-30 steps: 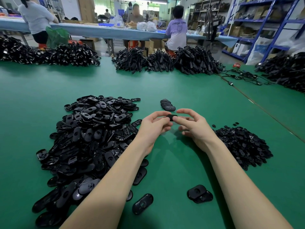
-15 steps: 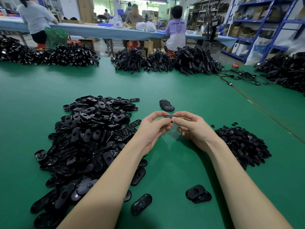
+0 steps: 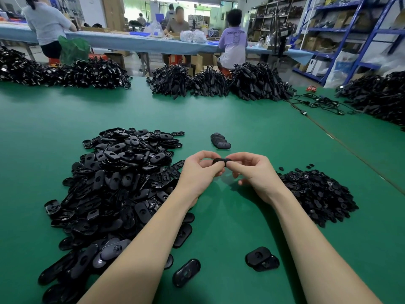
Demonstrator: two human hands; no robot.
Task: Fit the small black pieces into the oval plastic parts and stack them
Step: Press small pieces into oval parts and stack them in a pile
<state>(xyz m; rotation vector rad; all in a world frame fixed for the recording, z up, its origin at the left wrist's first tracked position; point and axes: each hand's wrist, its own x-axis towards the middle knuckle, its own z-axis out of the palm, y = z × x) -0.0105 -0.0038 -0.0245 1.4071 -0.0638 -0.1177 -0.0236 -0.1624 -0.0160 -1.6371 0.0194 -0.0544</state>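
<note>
Green matting covers the bench where we work. At its centre, our left hand and right hand meet, each grip closed in a fingertip pinch on one end of a single oval plastic part, held level just above the mat. We cannot tell whether a small black piece is already seated inside it; our fingers cover most of it.

To do this step well, we judge that the thumbs should press evenly from both ends so the insert goes in flat rather than tilted, with the oval kept level until it feels seated.

At twelve o'clock from our hands, near them, lies the finished stack, a short slanted row of about four or five ovals overlapping one another. At nine o'clock spreads one large heap of oval parts, far too many to count, reaching down to seven o'clock. At three o'clock sits one lower heap of small black pieces, also uncountable, with a few strays at its far edge. At six o'clock we count two overlapping ovals and one lone oval lying apart on the mat. Along the bench's far edge stand several dark mounds of other parts.
</note>
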